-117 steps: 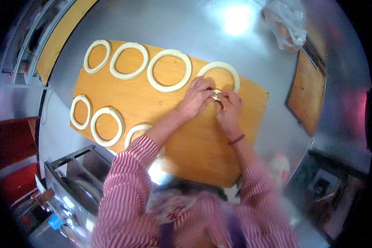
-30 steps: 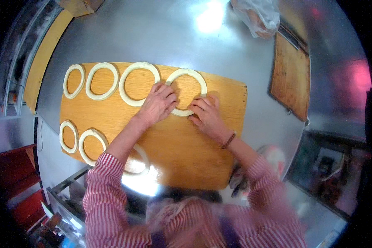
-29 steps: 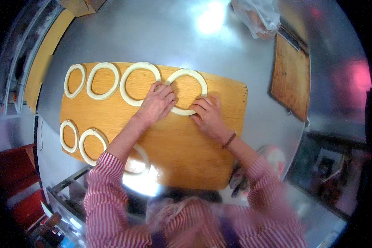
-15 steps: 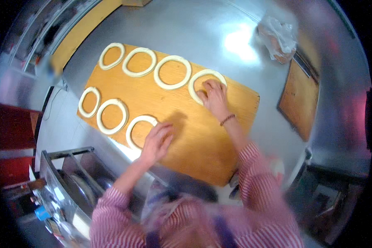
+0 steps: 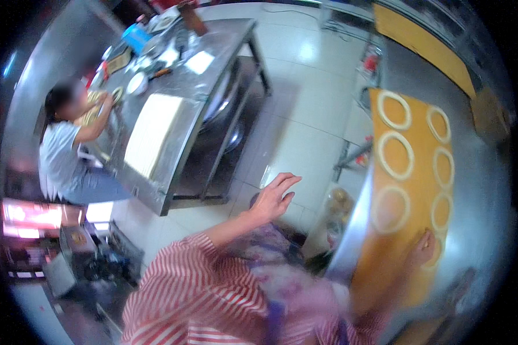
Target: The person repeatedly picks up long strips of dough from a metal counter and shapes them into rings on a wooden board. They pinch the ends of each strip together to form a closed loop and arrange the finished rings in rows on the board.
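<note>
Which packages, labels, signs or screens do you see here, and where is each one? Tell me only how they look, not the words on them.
White paper sheet: lies flat on the far steel table, rectangular, too blurred to show any print.
Blue container: at the far end of that table, boxy, light blue.
Glowing panel: at the left edge, low down, rectangular, pink and white; maybe a screen, too blurred to be sure.
No clear signs or labels show.

This looks like a commercial bakery kitchen: steel worktables [image 5: 213, 86], a tiled floor [image 5: 305, 115], dough rings [image 5: 395, 155] on a wooden board [image 5: 411, 190], and another person [image 5: 69, 149] working nearby.
</note>
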